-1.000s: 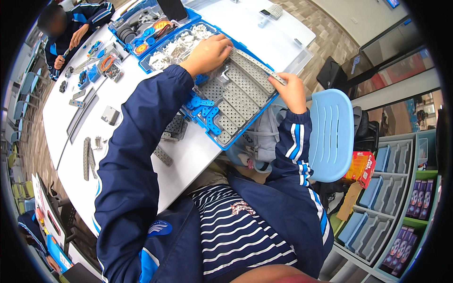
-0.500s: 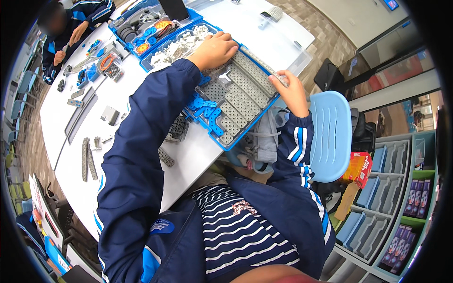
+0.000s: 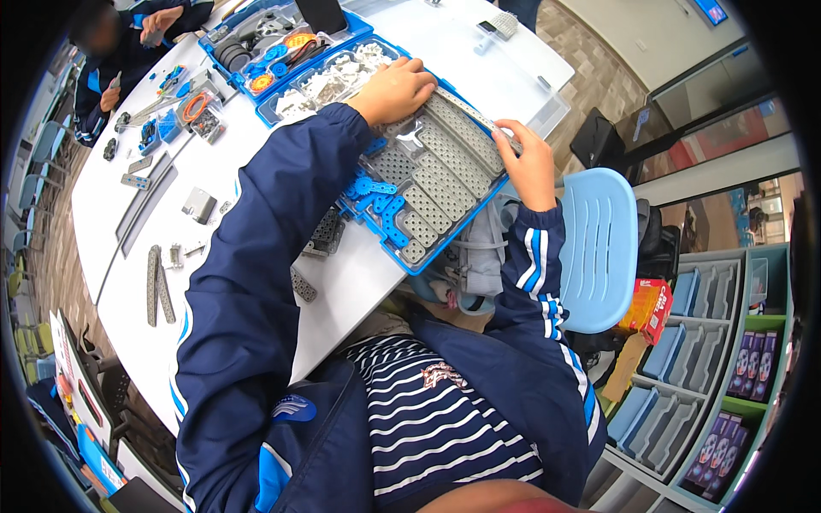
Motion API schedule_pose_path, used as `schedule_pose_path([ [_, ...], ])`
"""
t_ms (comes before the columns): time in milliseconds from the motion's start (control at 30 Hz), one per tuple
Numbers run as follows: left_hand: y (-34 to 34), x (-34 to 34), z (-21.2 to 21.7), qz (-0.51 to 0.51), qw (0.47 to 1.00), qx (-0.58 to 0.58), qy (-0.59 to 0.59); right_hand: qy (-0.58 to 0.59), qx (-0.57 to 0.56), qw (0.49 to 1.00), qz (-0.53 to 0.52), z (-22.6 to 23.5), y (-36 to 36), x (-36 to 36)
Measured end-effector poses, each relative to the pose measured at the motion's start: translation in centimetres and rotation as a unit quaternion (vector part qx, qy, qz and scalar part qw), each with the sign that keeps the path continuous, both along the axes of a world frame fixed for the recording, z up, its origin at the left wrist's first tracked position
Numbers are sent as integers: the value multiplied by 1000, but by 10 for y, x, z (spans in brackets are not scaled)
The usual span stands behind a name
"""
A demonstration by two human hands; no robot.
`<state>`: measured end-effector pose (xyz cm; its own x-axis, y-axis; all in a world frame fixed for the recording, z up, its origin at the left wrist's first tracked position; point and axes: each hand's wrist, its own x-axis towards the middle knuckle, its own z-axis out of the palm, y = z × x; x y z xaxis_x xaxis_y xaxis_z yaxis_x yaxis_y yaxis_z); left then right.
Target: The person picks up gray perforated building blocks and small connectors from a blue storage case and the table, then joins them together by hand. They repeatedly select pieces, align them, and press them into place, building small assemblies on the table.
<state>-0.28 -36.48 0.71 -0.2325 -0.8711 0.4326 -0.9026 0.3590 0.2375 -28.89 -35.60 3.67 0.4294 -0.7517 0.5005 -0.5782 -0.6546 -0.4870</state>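
A long grey perforated beam (image 3: pixel 466 106) runs along the far right side of a blue parts case (image 3: pixel 416 269). My right hand (image 3: pixel 532 167) pinches its near end between thumb and fingers. At the beam's far end is my left hand (image 3: pixel 395 91), its fingers curled over and the fingertips partly hidden. Grey perforated plates (image 3: pixel 453 141) of several sizes fill the compartments between my hands. Blue toothed and arm-shaped parts (image 3: pixel 389 218) lie in the case's near left corner.
White small parts (image 3: pixel 338 75) fill a neighbouring tray, with a second blue case (image 3: pixel 357 32) behind. Loose grey beams (image 3: pixel 154 286) and a grey block (image 3: pixel 198 205) lie on the white table (image 3: pixel 231 282). A light blue chair (image 3: pixel 599 248) stands right. Across the table, a person handles parts.
My right hand has shifted slightly, and the beam's near end sits closer along the case's edge. My left hand stays nearly in place. The person across has raised one hand.
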Motion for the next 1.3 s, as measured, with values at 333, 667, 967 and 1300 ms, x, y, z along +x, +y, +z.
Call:
schedule_pose_path([
  [333,6,0,6,-4,999,-30,-18,24,-20,998,-59,-7,-3,24],
  [667,10,-7,7,12,997,-19,-77,-7,-99,994,-45,-22,-11,13],
  [967,8,-11,8,26,993,-13,-112,-4,-80,993,-87,-36,25,-24],
  [1300,23,-9,17,15,996,-29,-86,-9,-70,994,-80,-43,23,-23],
])
